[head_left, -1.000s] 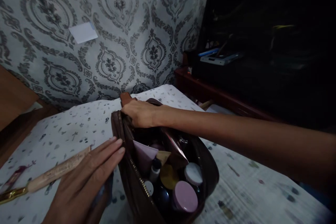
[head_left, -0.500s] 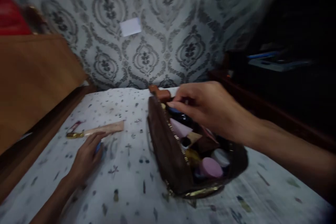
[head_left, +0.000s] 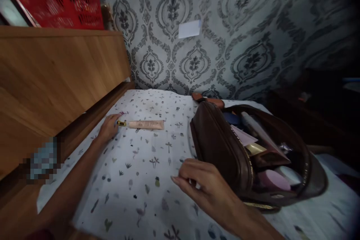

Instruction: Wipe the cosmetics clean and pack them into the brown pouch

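Note:
My left hand (head_left: pixel 108 129) rests on the patterned sheet at the gold cap (head_left: pixel 122 123) end of a beige squeeze tube (head_left: pixel 146 124). Its fingers are curled, and a small dark-pink piece (head_left: pixel 121 113) shows at the fingertips; what they hold is mostly hidden. My right hand (head_left: pixel 201 182) hovers over the sheet in front of the bag, fingers curled in and thumb alongside, with nothing visible in them. To its right stands a brown zip bag (head_left: pixel 222 146), open, holding a pink-lidded container (head_left: pixel 274 180), a white lid (head_left: pixel 289 174) and several tubes.
A wooden cabinet (head_left: pixel 64 67) borders the bed on the left, with a red plastic basket (head_left: pixel 84 5) on top. Behind the bag lies a brown strap (head_left: pixel 213 102). Patterned wallpaper (head_left: pixel 194 63) with a white card (head_left: pixel 189 29) closes off the back.
My right hand has come out from over the bag to the sheet in front of it. My left hand has shifted from the tube's body to its gold end. The view has turned left.

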A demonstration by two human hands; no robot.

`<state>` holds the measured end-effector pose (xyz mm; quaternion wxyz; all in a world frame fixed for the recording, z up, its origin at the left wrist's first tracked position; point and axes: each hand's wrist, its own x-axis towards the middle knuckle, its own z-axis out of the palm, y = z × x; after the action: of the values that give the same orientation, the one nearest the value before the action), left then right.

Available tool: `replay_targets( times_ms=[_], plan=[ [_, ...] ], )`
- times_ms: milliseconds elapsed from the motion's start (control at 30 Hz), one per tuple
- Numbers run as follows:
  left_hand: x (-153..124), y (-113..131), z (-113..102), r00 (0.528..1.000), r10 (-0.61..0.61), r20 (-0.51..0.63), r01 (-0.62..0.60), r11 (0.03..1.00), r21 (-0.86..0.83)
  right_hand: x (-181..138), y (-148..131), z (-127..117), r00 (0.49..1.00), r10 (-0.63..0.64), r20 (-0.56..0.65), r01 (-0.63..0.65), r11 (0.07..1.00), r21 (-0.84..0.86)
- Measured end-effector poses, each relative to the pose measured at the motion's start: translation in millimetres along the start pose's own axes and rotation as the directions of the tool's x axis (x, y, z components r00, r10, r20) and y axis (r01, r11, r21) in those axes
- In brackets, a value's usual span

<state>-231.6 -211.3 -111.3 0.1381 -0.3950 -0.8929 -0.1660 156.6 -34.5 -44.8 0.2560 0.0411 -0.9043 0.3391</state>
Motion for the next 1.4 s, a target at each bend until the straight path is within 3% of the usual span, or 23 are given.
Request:
replay_targets(
  times_ms=[167, 300, 400, 500, 567, 667, 733, 800, 867, 933, 1067, 1200, 1300, 1400],
  plan=[
    [9, -7, 9, 0.986, 0.048, 0.16, -0.058, 0.996, 0.061, 11, 28, 48, 0.947, 0.277, 0.161, -0.302, 0.941, 0.154],
    [14, -8, 4, 0.981, 0.049, 0.185, -0.064, 0.995, 0.075, 15, 43, 74, 0.88, 0.42, 0.221, -0.474, 0.785, 0.399],
    [11, -8, -7, 0.981, 0.067, 0.184, -0.072, 0.997, 0.018, 11, 53, 85, 0.846, 0.483, 0.227, -0.516, 0.632, 0.579],
    [0, 4, -18, 0.987, 0.093, 0.13, -0.083, 0.993, -0.081, 5, 60, 89, 0.84, 0.504, 0.199, -0.497, 0.57, 0.654],
    [-12, 25, -25, 0.988, 0.117, 0.102, -0.1, 0.982, -0.161, 3, 63, 89, 0.843, 0.511, 0.168, -0.472, 0.555, 0.685],
    [-32, 82, -29, 0.97, 0.179, 0.164, -0.108, 0.924, -0.368, 2, 62, 86, 0.845, 0.527, 0.085, -0.381, 0.484, 0.788],
    [-45, 129, -29, 0.93, 0.202, 0.306, 0.09, 0.684, -0.724, 1, 61, 84, 0.842, 0.538, 0.047, -0.308, 0.406, 0.86],
    [-56, 171, -28, 0.889, 0.285, 0.36, 0.179, 0.506, -0.844, -3, 59, 81, 0.836, 0.546, 0.06, -0.275, 0.321, 0.906],
    [-63, 201, -26, 0.874, 0.368, 0.318, 0.111, 0.484, -0.868, -9, 59, 78, 0.824, 0.559, 0.091, -0.277, 0.259, 0.925],
    [-67, 216, -22, 0.88, 0.396, 0.264, 0.022, 0.52, -0.854, -15, 59, 75, 0.811, 0.576, 0.099, -0.299, 0.264, 0.917],
    [-71, 213, -17, 0.895, 0.385, 0.223, -0.034, 0.559, -0.828, -21, 55, 69, 0.799, 0.595, 0.091, -0.358, 0.348, 0.866],
    [-72, 195, -17, 0.908, 0.407, 0.104, -0.194, 0.626, -0.756, -20, 49, 64, 0.778, 0.607, 0.16, -0.419, 0.313, 0.852],
    [-72, 187, -15, 0.888, 0.456, 0.051, -0.3, 0.661, -0.688, -21, 47, 61, 0.79, 0.575, 0.213, -0.443, 0.294, 0.847],
    [-72, 186, -14, 0.866, 0.499, 0.043, -0.341, 0.649, -0.68, -22, 48, 60, 0.795, 0.563, 0.224, -0.467, 0.335, 0.818]
  ],
)
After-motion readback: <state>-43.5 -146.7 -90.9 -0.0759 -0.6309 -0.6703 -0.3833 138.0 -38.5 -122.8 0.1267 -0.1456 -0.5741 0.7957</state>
